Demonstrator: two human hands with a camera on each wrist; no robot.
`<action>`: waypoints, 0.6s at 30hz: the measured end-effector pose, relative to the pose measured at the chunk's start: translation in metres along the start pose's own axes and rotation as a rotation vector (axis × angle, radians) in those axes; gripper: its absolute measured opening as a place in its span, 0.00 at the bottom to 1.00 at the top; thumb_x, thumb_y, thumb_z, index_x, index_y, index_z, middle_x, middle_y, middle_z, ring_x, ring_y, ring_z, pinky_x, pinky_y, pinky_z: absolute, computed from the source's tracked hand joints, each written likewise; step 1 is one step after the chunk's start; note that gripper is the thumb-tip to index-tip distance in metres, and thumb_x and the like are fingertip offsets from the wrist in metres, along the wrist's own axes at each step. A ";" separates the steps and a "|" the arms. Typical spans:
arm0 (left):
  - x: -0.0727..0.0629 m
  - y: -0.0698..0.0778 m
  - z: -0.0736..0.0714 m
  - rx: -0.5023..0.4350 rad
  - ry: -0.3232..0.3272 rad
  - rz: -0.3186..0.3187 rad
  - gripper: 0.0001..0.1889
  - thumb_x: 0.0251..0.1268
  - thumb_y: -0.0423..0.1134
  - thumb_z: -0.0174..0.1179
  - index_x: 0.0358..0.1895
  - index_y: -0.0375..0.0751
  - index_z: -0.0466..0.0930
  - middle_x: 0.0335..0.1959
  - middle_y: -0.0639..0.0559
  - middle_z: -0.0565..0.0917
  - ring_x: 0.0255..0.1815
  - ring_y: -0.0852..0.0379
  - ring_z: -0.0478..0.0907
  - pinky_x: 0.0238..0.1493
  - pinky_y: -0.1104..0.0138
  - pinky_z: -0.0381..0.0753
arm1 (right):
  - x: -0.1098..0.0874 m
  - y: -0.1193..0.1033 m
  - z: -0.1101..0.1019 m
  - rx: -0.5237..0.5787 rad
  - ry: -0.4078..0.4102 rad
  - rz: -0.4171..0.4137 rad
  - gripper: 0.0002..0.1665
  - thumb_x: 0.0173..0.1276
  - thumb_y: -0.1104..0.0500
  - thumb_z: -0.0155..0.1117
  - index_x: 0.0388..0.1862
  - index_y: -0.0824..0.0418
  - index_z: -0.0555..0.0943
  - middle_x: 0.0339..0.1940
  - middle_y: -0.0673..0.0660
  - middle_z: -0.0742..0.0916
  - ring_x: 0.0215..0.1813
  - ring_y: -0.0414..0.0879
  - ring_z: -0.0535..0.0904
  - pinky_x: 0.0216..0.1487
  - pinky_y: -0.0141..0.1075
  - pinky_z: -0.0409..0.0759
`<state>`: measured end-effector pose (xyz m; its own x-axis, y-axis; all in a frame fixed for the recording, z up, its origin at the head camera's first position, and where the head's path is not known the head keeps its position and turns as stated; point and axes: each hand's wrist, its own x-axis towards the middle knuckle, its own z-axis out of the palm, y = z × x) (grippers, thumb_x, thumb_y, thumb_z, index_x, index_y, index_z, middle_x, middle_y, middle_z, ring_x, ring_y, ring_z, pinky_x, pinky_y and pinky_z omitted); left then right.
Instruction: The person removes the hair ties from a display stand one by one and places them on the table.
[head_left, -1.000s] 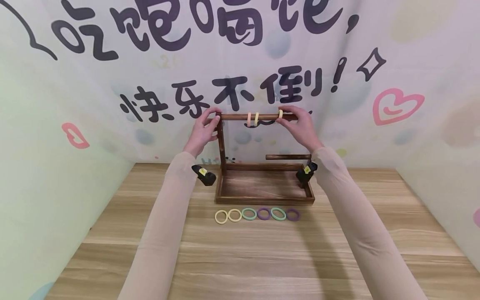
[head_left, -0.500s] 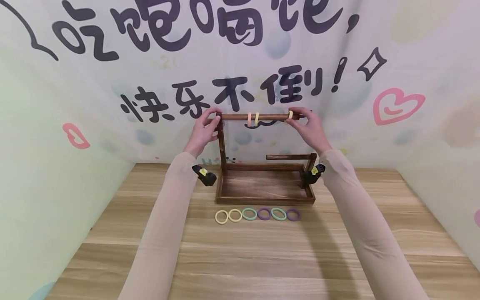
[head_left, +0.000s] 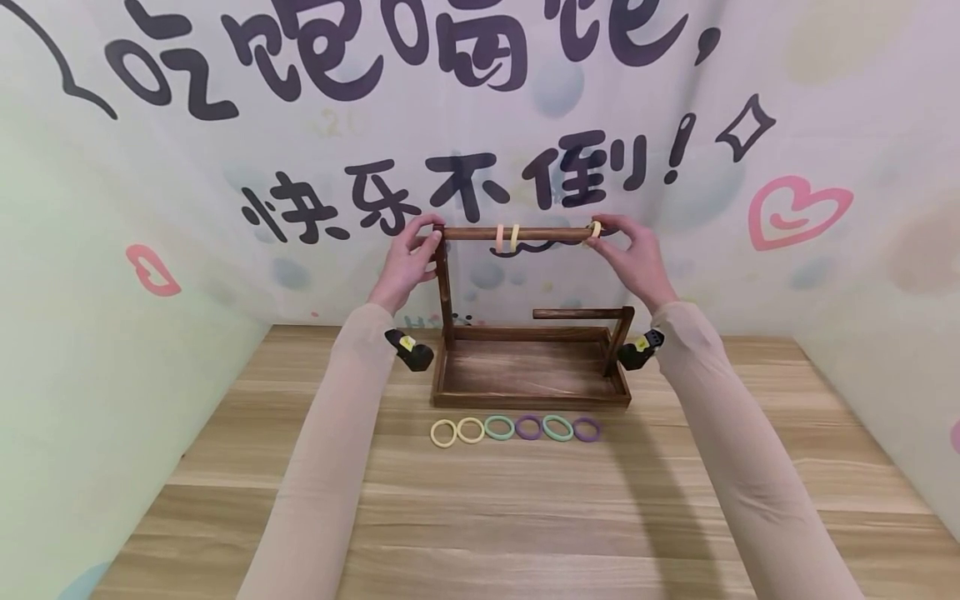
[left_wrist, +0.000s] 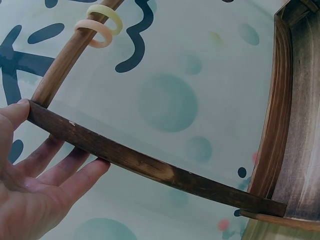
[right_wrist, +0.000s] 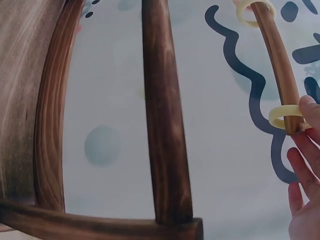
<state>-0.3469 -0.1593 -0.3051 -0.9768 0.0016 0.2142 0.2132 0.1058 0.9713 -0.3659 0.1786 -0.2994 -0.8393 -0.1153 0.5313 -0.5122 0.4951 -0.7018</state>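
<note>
OK, R grip (head_left: 636, 257) pinching ylw ring (right_wrist: 273, 116), L grip (head_left: 402, 260) clamping post (left_wrist: 145, 164), rings (head_left: 516, 428) nr tray (head_left: 531, 401)

A person's long-sleeved left arm (head_left: 318, 450) and right arm (head_left: 738, 450) reach forward, well apart. Both hands are raised to about the same height: the left hand (head_left: 405, 262) grips, its lower fingers (left_wrist: 82, 181) spread; the right hand (head_left: 636, 260) pinches between thumb (right_wrist: 311, 111) and forefinger.
</note>
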 end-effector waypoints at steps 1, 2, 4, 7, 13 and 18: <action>0.000 0.000 0.000 -0.001 -0.001 0.000 0.13 0.76 0.42 0.49 0.59 0.51 0.73 0.50 0.42 0.76 0.51 0.45 0.77 0.49 0.48 0.78 | 0.000 0.001 -0.001 0.003 0.008 -0.005 0.22 0.67 0.60 0.66 0.58 0.66 0.79 0.52 0.63 0.82 0.54 0.53 0.73 0.59 0.50 0.66; 0.000 0.000 0.000 -0.003 -0.002 0.001 0.13 0.76 0.42 0.49 0.59 0.51 0.73 0.50 0.42 0.76 0.51 0.44 0.77 0.49 0.48 0.78 | -0.001 0.003 -0.001 0.008 0.015 -0.009 0.22 0.67 0.60 0.66 0.58 0.66 0.79 0.51 0.63 0.82 0.54 0.53 0.74 0.59 0.50 0.67; 0.000 0.000 0.000 -0.005 -0.003 -0.001 0.13 0.76 0.42 0.50 0.59 0.51 0.73 0.50 0.42 0.76 0.51 0.44 0.77 0.49 0.49 0.79 | -0.002 0.005 -0.002 0.015 0.025 -0.009 0.21 0.67 0.60 0.66 0.57 0.66 0.79 0.51 0.63 0.82 0.55 0.52 0.74 0.61 0.48 0.66; 0.000 0.001 0.000 -0.011 -0.002 -0.002 0.13 0.76 0.42 0.50 0.59 0.51 0.73 0.49 0.41 0.77 0.52 0.44 0.77 0.48 0.49 0.79 | -0.004 0.008 -0.004 0.016 0.035 0.002 0.21 0.67 0.60 0.66 0.57 0.66 0.79 0.53 0.62 0.82 0.57 0.52 0.74 0.63 0.46 0.65; 0.000 0.001 0.000 -0.007 0.003 -0.003 0.13 0.76 0.42 0.50 0.59 0.51 0.73 0.48 0.42 0.77 0.50 0.45 0.78 0.47 0.50 0.80 | -0.007 0.013 -0.009 0.026 0.033 0.024 0.22 0.68 0.59 0.65 0.58 0.66 0.79 0.57 0.62 0.81 0.60 0.52 0.73 0.65 0.43 0.64; 0.000 0.001 0.000 -0.013 -0.003 -0.006 0.13 0.75 0.42 0.50 0.59 0.51 0.73 0.49 0.41 0.77 0.50 0.45 0.78 0.48 0.50 0.79 | -0.011 0.011 -0.014 0.049 0.050 0.037 0.22 0.68 0.59 0.66 0.58 0.67 0.79 0.56 0.63 0.82 0.58 0.50 0.74 0.63 0.43 0.66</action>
<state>-0.3468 -0.1590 -0.3043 -0.9781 0.0042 0.2083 0.2078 0.0923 0.9738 -0.3596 0.1976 -0.3066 -0.8481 -0.0543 0.5270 -0.4907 0.4554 -0.7429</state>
